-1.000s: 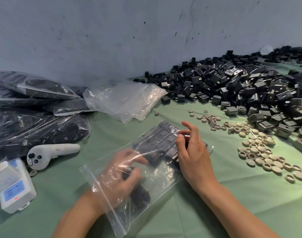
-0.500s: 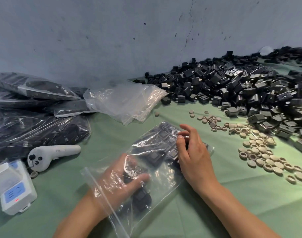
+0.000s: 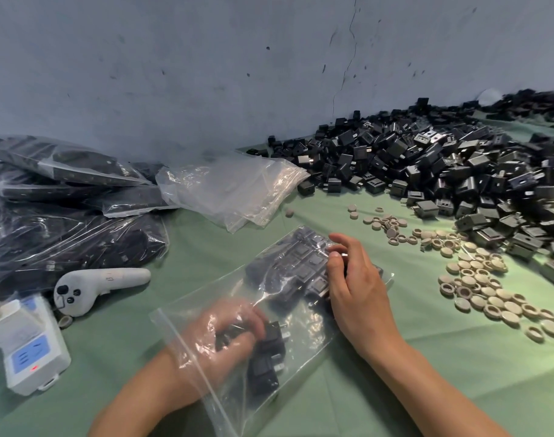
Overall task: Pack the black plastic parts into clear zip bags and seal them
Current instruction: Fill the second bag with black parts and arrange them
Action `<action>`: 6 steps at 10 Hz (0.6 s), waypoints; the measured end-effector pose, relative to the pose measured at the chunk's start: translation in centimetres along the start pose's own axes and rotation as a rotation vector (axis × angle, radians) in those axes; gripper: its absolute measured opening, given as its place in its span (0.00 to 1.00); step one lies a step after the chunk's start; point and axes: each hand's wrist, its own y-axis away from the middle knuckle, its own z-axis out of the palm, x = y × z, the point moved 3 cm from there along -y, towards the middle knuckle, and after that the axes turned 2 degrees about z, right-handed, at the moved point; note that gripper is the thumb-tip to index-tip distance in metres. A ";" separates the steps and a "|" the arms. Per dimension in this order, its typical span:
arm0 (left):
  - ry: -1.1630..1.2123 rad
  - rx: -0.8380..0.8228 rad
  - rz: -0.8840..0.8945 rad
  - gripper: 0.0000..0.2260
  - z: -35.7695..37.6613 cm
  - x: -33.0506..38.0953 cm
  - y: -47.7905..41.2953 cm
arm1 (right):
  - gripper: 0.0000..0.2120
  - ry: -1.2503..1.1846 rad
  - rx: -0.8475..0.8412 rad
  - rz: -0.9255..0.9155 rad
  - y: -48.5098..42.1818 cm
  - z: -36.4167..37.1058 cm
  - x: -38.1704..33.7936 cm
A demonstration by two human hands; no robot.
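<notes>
The bag (image 3: 307, 339) lies under both hands: the left hand (image 3: 228, 335), thrust inside, curls round several parts (image 3: 269, 342) to feed them in, while the right hand (image 3: 357, 285), fingers bent, clamps the packed rows from outside, likely keeping them tidy.

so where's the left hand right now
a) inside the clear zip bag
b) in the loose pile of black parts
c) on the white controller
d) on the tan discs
a: the left hand shows through the plastic of the clear zip bag, its fingers curled round black parts inside.
</notes>
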 end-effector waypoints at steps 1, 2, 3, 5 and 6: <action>-0.034 -0.015 0.034 0.16 0.6 2.1 -0.1 | 0.14 -0.005 0.014 -0.005 0.0 0.0 0.0; -0.248 -0.087 0.032 0.17 1.2 4.3 -1.5 | 0.13 -0.002 0.029 -0.016 0.0 0.0 -0.1; -0.321 -0.094 -0.003 0.19 1.5 5.6 -2.2 | 0.13 -0.001 0.028 -0.018 0.0 0.0 -0.1; -0.280 -0.069 0.204 0.14 1.9 5.8 -1.7 | 0.13 -0.004 0.037 -0.024 -0.1 0.0 -0.1; -0.447 -0.137 0.068 0.34 2.0 5.1 -1.0 | 0.13 0.002 0.033 -0.020 -0.1 0.0 0.0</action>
